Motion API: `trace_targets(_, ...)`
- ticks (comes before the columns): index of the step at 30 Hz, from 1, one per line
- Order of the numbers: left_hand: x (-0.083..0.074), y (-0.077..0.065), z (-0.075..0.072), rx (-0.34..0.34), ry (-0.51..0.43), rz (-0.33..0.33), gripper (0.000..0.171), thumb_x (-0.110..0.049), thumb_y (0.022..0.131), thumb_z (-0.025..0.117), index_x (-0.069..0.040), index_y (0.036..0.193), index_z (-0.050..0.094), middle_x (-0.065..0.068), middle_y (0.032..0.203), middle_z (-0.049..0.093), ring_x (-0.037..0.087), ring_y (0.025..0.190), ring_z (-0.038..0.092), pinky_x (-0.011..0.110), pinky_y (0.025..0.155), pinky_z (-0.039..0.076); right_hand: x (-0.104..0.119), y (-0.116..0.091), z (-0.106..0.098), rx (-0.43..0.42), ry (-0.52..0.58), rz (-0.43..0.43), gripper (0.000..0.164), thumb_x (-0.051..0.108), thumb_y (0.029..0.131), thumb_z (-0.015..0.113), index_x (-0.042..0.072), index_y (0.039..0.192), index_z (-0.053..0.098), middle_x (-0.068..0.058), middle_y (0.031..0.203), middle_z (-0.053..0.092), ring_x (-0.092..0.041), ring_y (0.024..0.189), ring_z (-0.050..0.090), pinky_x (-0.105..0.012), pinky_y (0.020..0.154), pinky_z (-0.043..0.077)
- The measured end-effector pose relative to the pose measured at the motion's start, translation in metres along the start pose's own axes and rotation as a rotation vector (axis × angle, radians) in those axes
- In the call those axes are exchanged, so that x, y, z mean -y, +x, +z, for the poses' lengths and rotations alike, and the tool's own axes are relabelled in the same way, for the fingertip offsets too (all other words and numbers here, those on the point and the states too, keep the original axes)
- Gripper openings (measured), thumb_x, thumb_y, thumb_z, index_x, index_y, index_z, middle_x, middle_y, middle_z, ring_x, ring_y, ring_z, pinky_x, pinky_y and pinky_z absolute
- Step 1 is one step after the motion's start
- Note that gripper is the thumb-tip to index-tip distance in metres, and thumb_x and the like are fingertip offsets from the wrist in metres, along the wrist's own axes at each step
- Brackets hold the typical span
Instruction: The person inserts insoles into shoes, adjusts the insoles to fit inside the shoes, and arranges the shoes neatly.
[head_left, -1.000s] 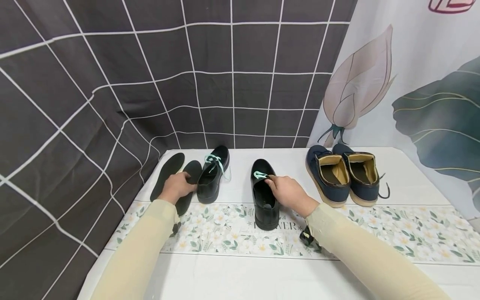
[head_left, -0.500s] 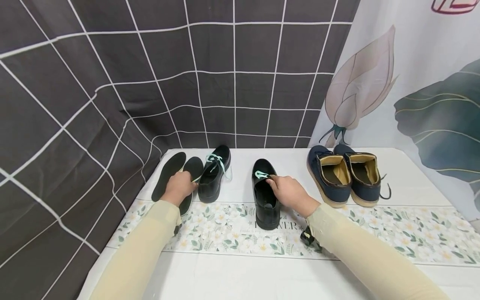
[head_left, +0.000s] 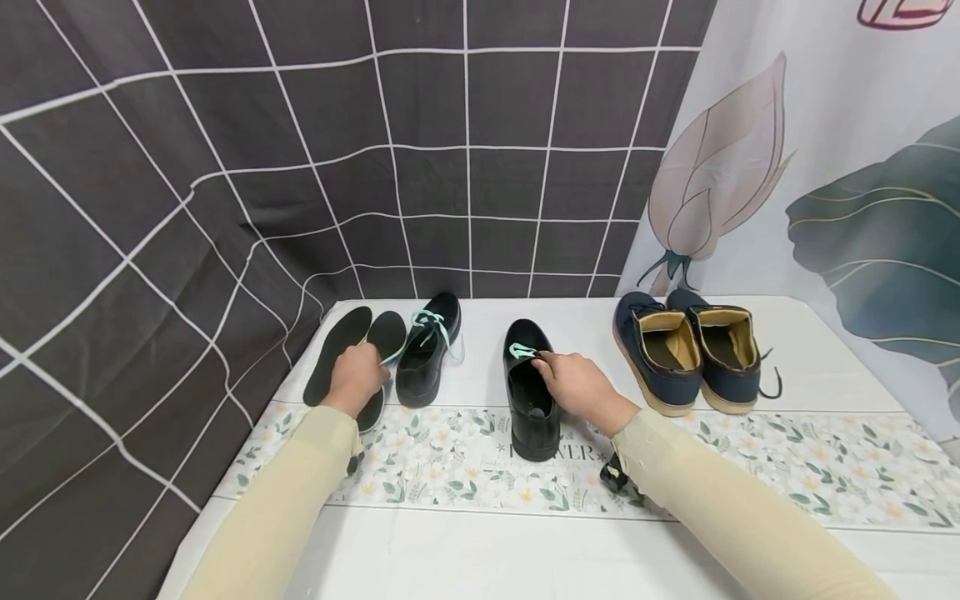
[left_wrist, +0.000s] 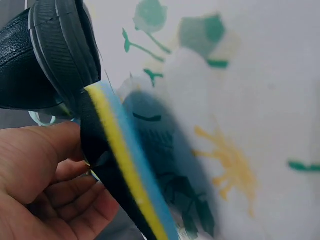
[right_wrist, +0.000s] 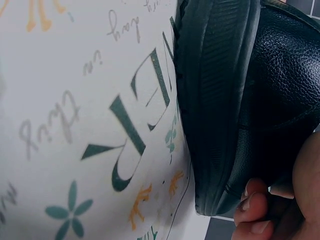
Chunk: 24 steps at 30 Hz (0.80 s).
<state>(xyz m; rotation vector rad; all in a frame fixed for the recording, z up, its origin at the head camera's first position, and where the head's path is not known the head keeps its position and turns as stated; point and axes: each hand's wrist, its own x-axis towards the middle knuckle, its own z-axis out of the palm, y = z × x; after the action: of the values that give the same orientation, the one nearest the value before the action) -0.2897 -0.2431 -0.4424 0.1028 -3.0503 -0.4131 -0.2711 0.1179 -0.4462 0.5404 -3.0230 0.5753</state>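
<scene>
on the table (head_left: 480,550), blk shoe (head_left: 535,437) mid-way, 2nd blk shoe (head_left: 418,385) to its left. r hand (head_left: 577,383) pinches 1st shoe's opening; l hand (head_left: 356,380) pinches insole (left_wrist: 127,165), tilted, by 2nd. prob. pick-up step; next calls for lifting insole clear.

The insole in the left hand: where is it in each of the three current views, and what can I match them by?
Head: left of centre, the insole is partly hidden by the left hand, beside a black lace-up shoe.
Left wrist: from left of centre down to the bottom edge, its yellow-and-blue edge showing, below the same shoe.
Right wrist: not in it.
Shared landmark: the printed tablecloth, in all three.
</scene>
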Motion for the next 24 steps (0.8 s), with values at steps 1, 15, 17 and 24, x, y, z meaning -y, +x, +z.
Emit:
trace_targets(1, 0.0, 0.0, 0.001, -0.009, -0.005, 0.0, 0.041, -0.01, 0.082, 0.068, -0.015, 0.052, 0.041, -0.002, 0.049, 0.035, 0.024, 0.054, 0.047, 0.035, 0.051, 0.035, 0.0, 0.0, 0.0, -0.002, -0.001, -0.001, 0.044, 0.035, 0.108, 0.041, 0.003, 0.13, 0.062, -0.017, 0.103, 0.073, -0.03, 0.09, 0.071, -0.049, 0.077, 0.055)
trace_targets(15, 0.009, -0.009, -0.004, 0.035, -0.099, -0.049, 0.024, -0.026, 0.083, 0.068, -0.009, 0.085, 0.052, 0.008, 0.076, 0.056, 0.029, 0.069, 0.056, 0.039, 0.061, 0.043, 0.0, -0.001, 0.001, -0.002, 0.003, 0.005, 0.045, 0.034, 0.109, 0.04, 0.002, 0.132, 0.061, -0.017, 0.106, 0.072, -0.031, 0.093, 0.071, -0.049, 0.08, 0.055)
trace_targets(17, 0.01, -0.013, -0.01, 0.055, -0.1, -0.043, 0.025, -0.028, 0.084, 0.067, -0.008, 0.089, 0.052, 0.008, 0.078, 0.057, 0.029, 0.07, 0.056, 0.039, 0.062, 0.043, 0.0, -0.001, 0.0, -0.001, 0.001, 0.004, 0.045, 0.035, 0.109, 0.04, 0.002, 0.133, 0.06, -0.018, 0.107, 0.072, -0.031, 0.093, 0.071, -0.05, 0.081, 0.055)
trace_targets(24, 0.013, -0.03, -0.027, 0.141, -0.061, -0.014, 0.035, -0.032, 0.088, 0.062, -0.002, 0.106, 0.064, 0.015, 0.097, 0.067, 0.028, 0.077, 0.061, 0.041, 0.068, 0.05, -0.003, 0.001, -0.001, 0.014, -0.001, -0.015, 0.048, 0.036, 0.109, 0.038, 0.002, 0.134, 0.06, -0.02, 0.115, 0.07, -0.037, 0.103, 0.069, -0.054, 0.09, 0.053)
